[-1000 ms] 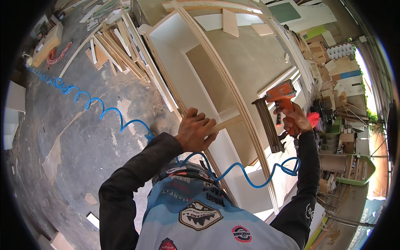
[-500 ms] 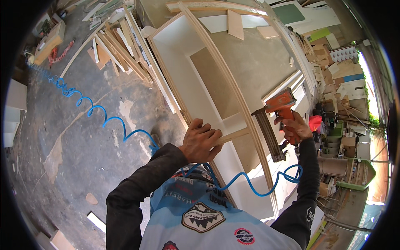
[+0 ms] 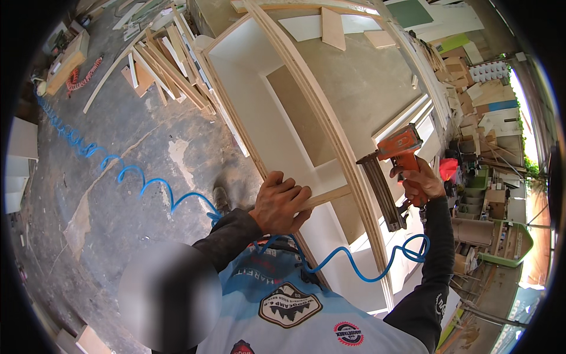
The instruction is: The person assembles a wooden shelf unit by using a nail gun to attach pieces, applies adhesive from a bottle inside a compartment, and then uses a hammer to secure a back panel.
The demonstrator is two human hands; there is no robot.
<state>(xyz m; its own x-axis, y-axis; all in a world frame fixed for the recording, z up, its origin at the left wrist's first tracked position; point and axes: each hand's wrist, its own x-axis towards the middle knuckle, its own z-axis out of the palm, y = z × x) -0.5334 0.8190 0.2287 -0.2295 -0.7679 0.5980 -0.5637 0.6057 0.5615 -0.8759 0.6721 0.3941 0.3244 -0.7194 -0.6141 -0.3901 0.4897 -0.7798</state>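
My right hand (image 3: 425, 182) is closed around the grip of an orange nail gun (image 3: 399, 143), its dark magazine slanting down beside the cabinet's right edge. The nose of the gun sits close to that plywood edge; whether it touches I cannot tell. My left hand (image 3: 281, 203) is wrapped over the near end of a short wooden crosspiece (image 3: 329, 196), at the left edge of the long cabinet frame (image 3: 330, 121). White panels line the inside of the frame. A blue coiled air hose (image 3: 358, 274) loops across my front toward the gun.
The hose stretches far left over the stained concrete floor. Wood offcuts (image 3: 162, 68) are heaped beyond the frame's left side. A red coiled hose (image 3: 82, 79) lies at the far left. Along the right stand stacked boards, bins and a green tub (image 3: 507, 245). My shoe (image 3: 221, 199) shows beside the frame.
My left hand and forearm have shifted slightly left and down, still at the crosspiece. The hose on the floor has swung a little left. The nail gun has hardly moved.
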